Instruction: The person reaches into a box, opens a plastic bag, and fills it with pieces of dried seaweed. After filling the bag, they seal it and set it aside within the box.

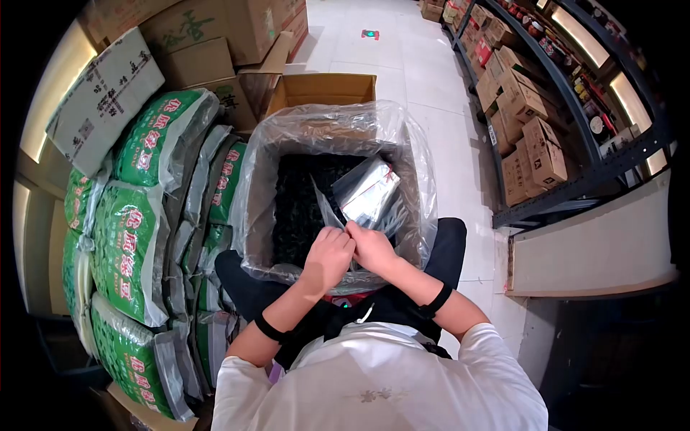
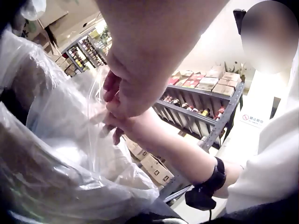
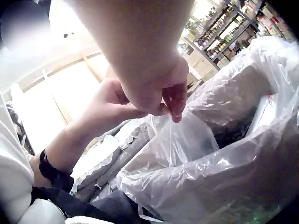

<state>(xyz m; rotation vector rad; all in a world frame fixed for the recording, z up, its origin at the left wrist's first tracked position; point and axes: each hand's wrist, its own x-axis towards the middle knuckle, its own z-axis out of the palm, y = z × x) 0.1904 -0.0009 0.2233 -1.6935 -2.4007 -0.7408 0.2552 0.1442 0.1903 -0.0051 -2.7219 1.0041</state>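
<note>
Both hands meet over the near side of a carton [image 1: 251,194] lined with clear plastic film. My left hand [image 1: 329,253] pinches a clear plastic bag [image 3: 189,140] at its top edge. Right beside it, my right hand [image 1: 371,248] pinches the same edge, its fingertips close to the left ones. The bag hangs down from the fingers over the carton. Dark, crinkled pieces [image 1: 296,194] fill the carton's bottom. On top of them lies a bundle of flat clear bags [image 1: 372,190] with a red tie.
Green and white printed sacks [image 1: 122,244] are stacked at the left, with a white carton [image 1: 108,97] on top. Brown boxes [image 1: 215,36] stand behind them. At the right is a metal shelf [image 1: 546,208] with boxes and jars. Pale floor tiles [image 1: 453,136] lie between.
</note>
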